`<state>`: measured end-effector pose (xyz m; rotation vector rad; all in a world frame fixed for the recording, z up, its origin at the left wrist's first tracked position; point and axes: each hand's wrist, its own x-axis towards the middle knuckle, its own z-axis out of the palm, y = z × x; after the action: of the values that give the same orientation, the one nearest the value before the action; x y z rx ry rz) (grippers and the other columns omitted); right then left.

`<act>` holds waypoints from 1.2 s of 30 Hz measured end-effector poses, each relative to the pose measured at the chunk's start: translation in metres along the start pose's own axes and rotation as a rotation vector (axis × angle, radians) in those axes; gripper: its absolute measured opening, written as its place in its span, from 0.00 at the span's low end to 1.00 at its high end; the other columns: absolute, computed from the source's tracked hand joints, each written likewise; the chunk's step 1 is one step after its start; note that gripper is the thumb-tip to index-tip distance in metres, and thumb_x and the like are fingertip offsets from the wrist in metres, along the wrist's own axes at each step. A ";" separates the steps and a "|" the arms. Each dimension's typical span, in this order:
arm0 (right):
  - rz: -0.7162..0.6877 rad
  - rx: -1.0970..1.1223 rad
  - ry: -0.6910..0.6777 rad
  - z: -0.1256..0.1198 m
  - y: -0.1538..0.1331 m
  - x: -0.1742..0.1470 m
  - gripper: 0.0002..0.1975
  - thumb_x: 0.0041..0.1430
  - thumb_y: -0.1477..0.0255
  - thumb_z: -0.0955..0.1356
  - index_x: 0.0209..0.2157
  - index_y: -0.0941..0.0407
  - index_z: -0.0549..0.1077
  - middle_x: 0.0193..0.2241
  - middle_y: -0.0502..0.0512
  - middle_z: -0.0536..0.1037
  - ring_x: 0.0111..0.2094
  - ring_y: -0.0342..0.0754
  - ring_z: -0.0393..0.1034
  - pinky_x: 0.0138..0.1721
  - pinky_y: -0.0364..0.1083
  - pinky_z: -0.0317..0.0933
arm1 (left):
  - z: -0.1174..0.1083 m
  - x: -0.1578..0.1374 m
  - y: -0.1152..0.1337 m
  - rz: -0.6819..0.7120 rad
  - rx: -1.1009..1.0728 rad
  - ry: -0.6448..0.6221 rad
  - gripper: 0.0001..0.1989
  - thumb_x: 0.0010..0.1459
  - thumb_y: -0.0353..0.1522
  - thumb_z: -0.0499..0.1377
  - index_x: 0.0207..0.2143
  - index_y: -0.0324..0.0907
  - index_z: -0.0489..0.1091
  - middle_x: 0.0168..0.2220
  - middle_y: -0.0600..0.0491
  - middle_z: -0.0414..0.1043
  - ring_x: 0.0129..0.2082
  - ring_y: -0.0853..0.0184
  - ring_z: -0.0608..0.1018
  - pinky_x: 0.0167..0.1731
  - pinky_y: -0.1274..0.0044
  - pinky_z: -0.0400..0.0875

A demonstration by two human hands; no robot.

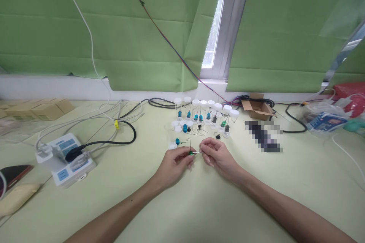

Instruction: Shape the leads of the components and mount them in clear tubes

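Green piece (191,153), one, in left hand (173,164); eight white-capped vials (201,117) beyond.

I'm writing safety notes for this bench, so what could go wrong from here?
The small green piece pinched in the left hand might slip. The thin metal rod in the right hand points toward that piece and could skid. The white-capped vials stand just beyond both hands, so a knock might topple one.

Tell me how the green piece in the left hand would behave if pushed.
The green piece would probably tip, since a bent wire juts above it. It seems light: the left hand only pinches it. The wire looks stiff, standing without support.
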<state>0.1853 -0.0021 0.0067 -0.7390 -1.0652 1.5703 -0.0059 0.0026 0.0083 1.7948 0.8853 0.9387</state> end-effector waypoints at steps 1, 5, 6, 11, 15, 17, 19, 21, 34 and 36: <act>0.002 0.020 0.002 0.000 0.000 0.000 0.15 0.51 0.62 0.76 0.31 0.58 0.73 0.24 0.48 0.72 0.17 0.36 0.58 0.17 0.39 0.51 | 0.000 0.000 0.000 -0.004 -0.002 -0.001 0.09 0.62 0.32 0.55 0.38 0.40 0.76 0.29 0.52 0.75 0.27 0.68 0.75 0.32 0.76 0.74; 0.017 0.072 -0.002 -0.001 0.002 0.001 0.15 0.51 0.62 0.76 0.31 0.58 0.73 0.29 0.50 0.73 0.20 0.37 0.63 0.20 0.39 0.57 | 0.000 0.001 -0.001 -0.031 -0.023 0.019 0.10 0.62 0.35 0.56 0.38 0.40 0.76 0.28 0.52 0.75 0.26 0.68 0.75 0.32 0.76 0.74; 0.020 0.086 -0.005 -0.001 0.003 0.002 0.14 0.52 0.63 0.76 0.31 0.58 0.73 0.30 0.50 0.73 0.22 0.38 0.64 0.22 0.40 0.59 | 0.000 0.001 -0.001 -0.038 -0.034 0.024 0.10 0.62 0.35 0.57 0.38 0.40 0.76 0.28 0.52 0.75 0.26 0.68 0.75 0.31 0.76 0.74; 0.025 0.170 -0.019 -0.005 0.005 0.003 0.12 0.52 0.65 0.76 0.34 0.57 0.75 0.33 0.51 0.75 0.29 0.40 0.70 0.34 0.41 0.67 | 0.001 0.002 0.002 -0.058 -0.072 0.036 0.09 0.61 0.35 0.58 0.37 0.40 0.75 0.28 0.53 0.75 0.26 0.69 0.75 0.31 0.77 0.72; 0.054 0.227 -0.001 -0.005 0.005 0.002 0.13 0.50 0.67 0.78 0.34 0.57 0.75 0.34 0.51 0.75 0.32 0.40 0.72 0.36 0.40 0.68 | 0.001 0.002 0.003 -0.065 -0.072 0.046 0.08 0.61 0.34 0.58 0.37 0.40 0.75 0.26 0.54 0.73 0.25 0.69 0.74 0.31 0.77 0.71; 0.061 0.238 0.006 -0.004 0.005 0.002 0.13 0.49 0.67 0.78 0.34 0.57 0.75 0.34 0.51 0.75 0.32 0.40 0.72 0.36 0.39 0.68 | 0.001 0.001 0.003 -0.061 -0.066 0.050 0.08 0.61 0.34 0.58 0.37 0.40 0.75 0.26 0.55 0.73 0.26 0.69 0.74 0.31 0.77 0.71; 0.064 0.244 0.012 -0.004 0.005 0.002 0.13 0.49 0.67 0.78 0.33 0.57 0.75 0.34 0.51 0.75 0.31 0.40 0.71 0.35 0.39 0.67 | 0.000 0.001 0.002 -0.054 -0.062 0.050 0.08 0.61 0.34 0.58 0.37 0.40 0.74 0.26 0.55 0.73 0.26 0.69 0.74 0.31 0.77 0.70; 0.057 0.244 0.013 -0.004 0.006 0.003 0.13 0.49 0.67 0.78 0.33 0.57 0.75 0.33 0.51 0.75 0.31 0.40 0.71 0.34 0.39 0.67 | 0.000 0.000 0.002 -0.047 -0.061 0.051 0.08 0.62 0.34 0.58 0.37 0.40 0.74 0.26 0.55 0.73 0.26 0.69 0.74 0.31 0.77 0.70; 0.050 0.286 0.007 -0.003 0.006 0.000 0.10 0.48 0.69 0.79 0.31 0.57 0.79 0.33 0.50 0.75 0.29 0.37 0.67 0.33 0.37 0.65 | 0.002 0.000 0.002 -0.053 -0.066 0.053 0.07 0.61 0.34 0.58 0.36 0.40 0.74 0.25 0.55 0.73 0.25 0.69 0.74 0.31 0.77 0.70; 0.060 0.304 0.015 -0.002 0.005 0.000 0.10 0.48 0.69 0.79 0.30 0.57 0.79 0.32 0.50 0.76 0.30 0.37 0.68 0.36 0.37 0.66 | 0.002 0.000 0.002 -0.060 -0.066 0.056 0.08 0.61 0.34 0.58 0.36 0.40 0.74 0.25 0.54 0.73 0.25 0.69 0.74 0.31 0.77 0.71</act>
<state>0.1850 -0.0019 0.0012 -0.5780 -0.7754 1.7263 -0.0036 0.0015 0.0094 1.6844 0.9279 0.9720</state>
